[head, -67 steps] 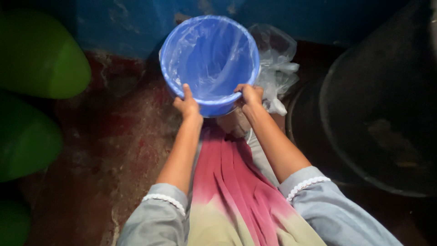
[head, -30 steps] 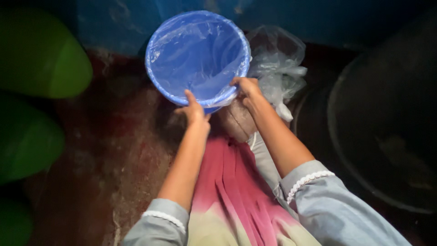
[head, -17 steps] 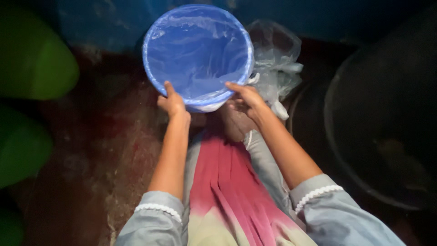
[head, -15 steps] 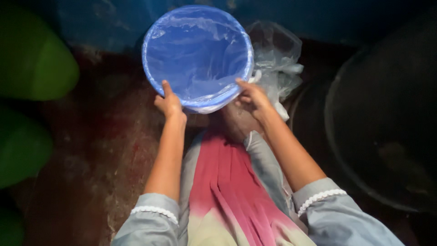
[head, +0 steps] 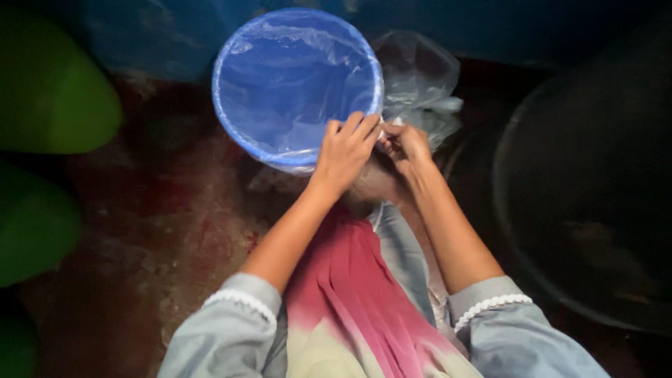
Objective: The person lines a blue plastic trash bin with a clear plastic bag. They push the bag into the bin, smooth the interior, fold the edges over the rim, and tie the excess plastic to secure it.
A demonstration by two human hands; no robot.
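Observation:
A round blue bucket (head: 231,115) stands on the floor ahead of me, lined with a clear plastic bag (head: 294,84) folded over its rim. My left hand (head: 346,147) rests on the rim's near right side, fingers curled over the liner edge. My right hand (head: 404,143) is right beside it, pinching the loose plastic at the rim. Both hands meet at the same spot. Grey sleeves with white lace cuffs cover my upper arms.
A crumpled clear plastic bag (head: 420,77) lies right of the bucket. A large dark tub (head: 595,203) fills the right side. Green rounded containers (head: 49,91) sit at the left. The floor (head: 161,210) is worn red. A blue wall runs behind.
My left hand has slid along the near rim from the left side to the right, joining my right hand. The bucket has stayed in place.

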